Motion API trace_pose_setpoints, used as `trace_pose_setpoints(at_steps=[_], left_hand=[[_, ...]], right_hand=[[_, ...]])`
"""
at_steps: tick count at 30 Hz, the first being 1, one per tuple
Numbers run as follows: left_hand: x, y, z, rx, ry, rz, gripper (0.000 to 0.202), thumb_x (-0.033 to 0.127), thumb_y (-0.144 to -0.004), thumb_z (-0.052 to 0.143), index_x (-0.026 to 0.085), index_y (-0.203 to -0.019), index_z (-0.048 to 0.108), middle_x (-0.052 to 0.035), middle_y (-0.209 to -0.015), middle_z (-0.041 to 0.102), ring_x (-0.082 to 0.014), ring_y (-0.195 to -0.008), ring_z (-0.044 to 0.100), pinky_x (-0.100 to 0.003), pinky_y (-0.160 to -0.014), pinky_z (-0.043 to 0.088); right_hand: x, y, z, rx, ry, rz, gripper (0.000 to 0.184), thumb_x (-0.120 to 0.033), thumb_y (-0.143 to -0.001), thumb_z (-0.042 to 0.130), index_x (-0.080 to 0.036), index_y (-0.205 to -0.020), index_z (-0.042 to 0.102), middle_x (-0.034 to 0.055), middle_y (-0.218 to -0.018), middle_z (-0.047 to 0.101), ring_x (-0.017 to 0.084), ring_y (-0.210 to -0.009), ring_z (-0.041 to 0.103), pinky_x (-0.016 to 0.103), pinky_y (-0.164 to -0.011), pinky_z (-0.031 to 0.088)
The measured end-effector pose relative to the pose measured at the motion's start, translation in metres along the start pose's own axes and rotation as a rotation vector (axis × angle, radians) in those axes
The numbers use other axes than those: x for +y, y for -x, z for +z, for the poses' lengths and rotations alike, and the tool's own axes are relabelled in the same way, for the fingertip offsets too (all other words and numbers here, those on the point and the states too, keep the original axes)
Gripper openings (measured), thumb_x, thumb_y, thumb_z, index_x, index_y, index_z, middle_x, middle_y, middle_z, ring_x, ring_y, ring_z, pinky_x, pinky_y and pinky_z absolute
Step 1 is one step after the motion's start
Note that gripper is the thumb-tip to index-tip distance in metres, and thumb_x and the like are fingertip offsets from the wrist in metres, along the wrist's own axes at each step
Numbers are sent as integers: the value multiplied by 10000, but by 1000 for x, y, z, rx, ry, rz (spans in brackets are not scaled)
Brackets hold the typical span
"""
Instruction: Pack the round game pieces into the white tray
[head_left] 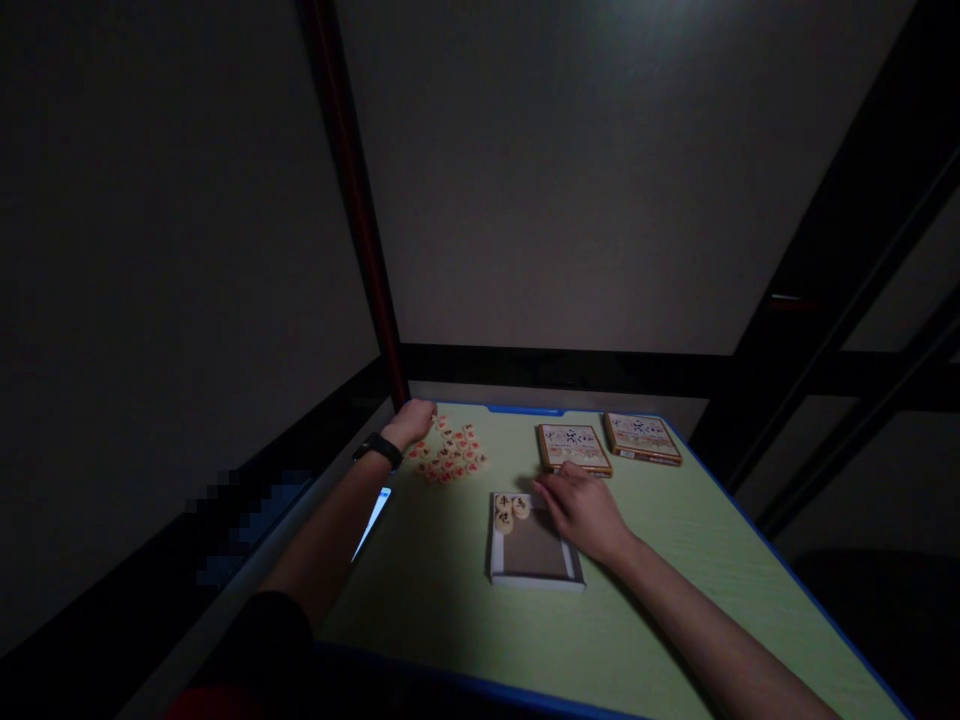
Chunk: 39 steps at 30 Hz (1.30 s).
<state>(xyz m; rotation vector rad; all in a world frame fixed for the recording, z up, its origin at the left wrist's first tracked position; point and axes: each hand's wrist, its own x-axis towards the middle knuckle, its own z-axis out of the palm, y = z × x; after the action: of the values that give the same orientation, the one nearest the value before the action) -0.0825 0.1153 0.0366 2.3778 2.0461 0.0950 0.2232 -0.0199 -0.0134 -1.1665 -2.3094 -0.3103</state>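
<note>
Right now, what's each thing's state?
Shallow white rectangular tray: open, mostly bare.
Three round cream pieces: inside, face up.
Other round cream pieces: loosely clustered.
Two flat patterned orange-edged boxes: patterned sides up.
Thin bright slab: lying flat.
Black wristband: worn.
Left hand: grip unclear.
Right hand: grip unclear.

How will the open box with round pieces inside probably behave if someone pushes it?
The open box probably slides rather than tips, because it is low and flat. Its walls look thin, so they might bend when squeezed. The round pieces may shift, having bare space beside them.
</note>
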Motion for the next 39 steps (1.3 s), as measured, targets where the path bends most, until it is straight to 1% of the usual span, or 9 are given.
trace_pose_setpoints(at_steps=[4, 8, 15, 19, 24, 26, 31, 35, 39], left_hand=[[16, 3, -6, -13, -7, 75, 212, 208, -885, 572, 170, -1028, 724, -119, -1070, 725, -208, -1009, 666, -236, -857, 483], [30, 5, -2, -19, -31, 90, 201, 249, -889, 597, 131, -1000, 717, -154, -1069, 715, -226, -1026, 663, -256, -868, 482], [31, 1, 4, -75, -39, 31, 275, 341, -880, 613, 111, -986, 720, -182, -1057, 725, -249, -979, 683, -264, -804, 502], [28, -2, -1, -79, -21, 53, 299, 260, -927, 482, 122, -1006, 735, -170, -1097, 724, -235, -995, 679, -265, -836, 492], [26, -3, -4, -127, 5, 118, 337, 115, -753, 596, 222, -1032, 752, -50, -1060, 754, -181, -946, 684, -200, -808, 485], [26, -5, -2, -138, 6, 125, 351, 95, -710, 614, 231, -1000, 759, -30, -1020, 761, -173, -923, 686, -189, -794, 485], [30, -9, 4, -116, 2, 103, 272, 121, -738, 618, 210, -955, 754, -56, -1034, 755, -180, -961, 681, -197, -797, 486], [31, -10, 7, -100, -9, 61, 240, 115, -707, 655, 195, -912, 750, -80, -976, 756, -196, -919, 691, -218, -772, 499], [37, -4, -3, -43, 1, 42, 205, 113, -746, 629, 157, -907, 748, -126, -989, 747, -228, -935, 692, -255, -797, 506]], right_hand=[[-1, -1, 1, 12, 14, -4, 324, -255, -997, 446, -175, -787, 680, 65, -675, 654, 200, -728, 581, 291, -650, 371], [-3, -2, -1, 9, 28, 0, 325, -259, -1001, 443, -178, -799, 684, 60, -691, 649, 189, -719, 573, 282, -641, 372], [-1, -2, -2, 24, 7, -15, 317, -259, -1006, 440, -191, -802, 673, 53, -677, 662, 200, -738, 578, 289, -657, 397], [0, -2, -1, 23, 15, -20, 307, -252, -999, 450, -191, -794, 669, 56, -684, 673, 206, -739, 580, 296, -660, 401], [-1, -2, -1, 4, 19, -20, 317, -259, -1002, 443, -192, -784, 665, 56, -683, 669, 203, -740, 578, 294, -661, 402], [-1, -2, -2, -3, 26, -18, 334, -269, -1007, 432, -192, -779, 664, 59, -686, 669, 201, -743, 579, 292, -660, 403], [-2, -2, -2, -24, 42, -8, 335, -269, -1006, 424, -191, -793, 670, 58, -691, 676, 202, -748, 583, 292, -654, 404], [-2, -2, -2, -33, 43, 6, 337, -276, -1008, 422, -190, -806, 678, 60, -698, 672, 198, -754, 584, 285, -656, 405], [-1, -2, -1, -22, 19, 23, 323, -275, -1002, 442, -186, -805, 682, 62, -691, 661, 198, -753, 592, 278, -662, 424]])
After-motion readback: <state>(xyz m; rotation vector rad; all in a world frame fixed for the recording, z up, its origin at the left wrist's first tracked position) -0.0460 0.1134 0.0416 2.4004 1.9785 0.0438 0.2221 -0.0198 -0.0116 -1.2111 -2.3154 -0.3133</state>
